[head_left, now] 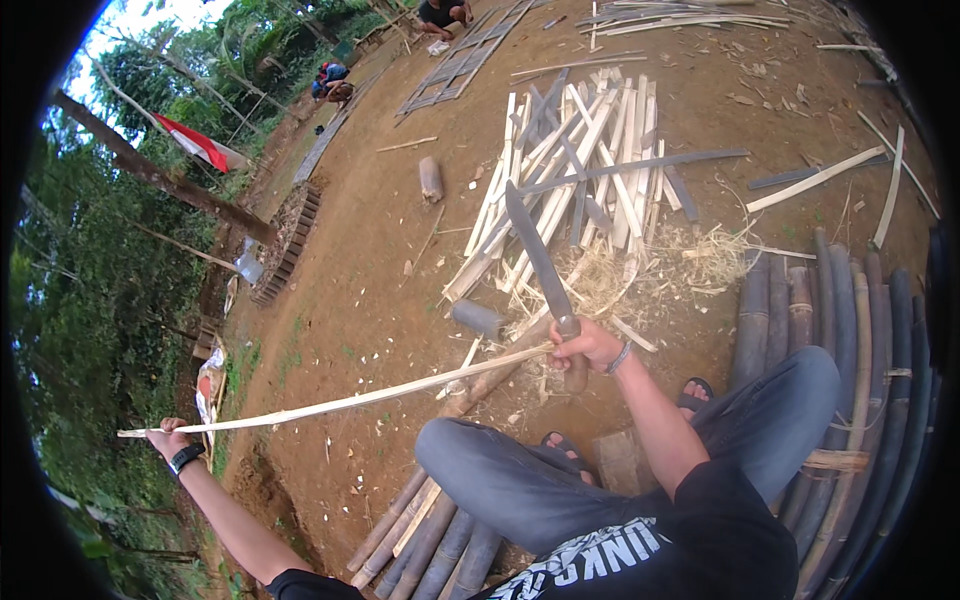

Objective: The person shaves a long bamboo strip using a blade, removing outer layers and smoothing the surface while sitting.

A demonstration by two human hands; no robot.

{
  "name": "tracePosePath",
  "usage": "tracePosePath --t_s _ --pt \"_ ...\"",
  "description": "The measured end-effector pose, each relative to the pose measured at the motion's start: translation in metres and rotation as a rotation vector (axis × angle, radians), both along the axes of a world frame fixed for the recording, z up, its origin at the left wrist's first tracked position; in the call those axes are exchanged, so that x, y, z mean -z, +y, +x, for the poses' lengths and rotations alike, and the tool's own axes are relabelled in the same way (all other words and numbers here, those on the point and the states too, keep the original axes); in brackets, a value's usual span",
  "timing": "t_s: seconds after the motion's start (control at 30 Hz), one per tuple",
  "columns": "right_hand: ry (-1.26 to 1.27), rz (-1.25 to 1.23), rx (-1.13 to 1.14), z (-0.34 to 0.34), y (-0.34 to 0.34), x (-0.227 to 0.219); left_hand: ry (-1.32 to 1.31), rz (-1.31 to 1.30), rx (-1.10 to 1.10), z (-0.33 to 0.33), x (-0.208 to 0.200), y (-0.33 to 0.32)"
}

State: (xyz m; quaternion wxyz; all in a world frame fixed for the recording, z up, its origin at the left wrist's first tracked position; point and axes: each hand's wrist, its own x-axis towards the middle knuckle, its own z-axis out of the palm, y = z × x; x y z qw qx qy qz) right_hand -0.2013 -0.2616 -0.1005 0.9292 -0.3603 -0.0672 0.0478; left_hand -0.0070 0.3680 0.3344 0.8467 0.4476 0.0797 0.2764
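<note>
A long pale bamboo strip (350, 402) stretches across in front of me, bowing slightly. My left hand (168, 438), far out to the left, is closed on its outer end. My right hand (590, 347) is closed round the handle of a machete (540, 255), its dark blade pointing up and away. The strip's other end meets the fingers of my right hand; whether they pinch it too I cannot make out. Beyond the machete lies a heap of split bamboo strips (600, 170), with curled shavings (715, 262) at its near side.
Bundled dark bamboo poles (835, 300) lie to my right, more poles (440, 545) at lower left. A bamboo section (478, 319) and a wooden block (622, 462) rest on the ground. Two people (335, 85) crouch far off near bamboo frames (465, 65). A red-and-white flag (195, 140) hangs left.
</note>
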Motion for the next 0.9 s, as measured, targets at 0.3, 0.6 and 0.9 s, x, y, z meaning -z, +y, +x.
tracePosePath --t_s 0.3,0.6,0.9 --pt "0.082 -0.08 0.129 0.007 0.0 0.004 0.167 0.079 -0.316 0.023 0.037 0.041" --pt "0.389 -0.512 0.401 0.01 -0.033 0.033 -0.057 0.15 -0.416 -0.024 0.017 -0.004" --pt "0.366 -0.896 0.365 0.022 0.021 0.035 -0.484 0.214 0.067 -0.119 0.04 -0.162"
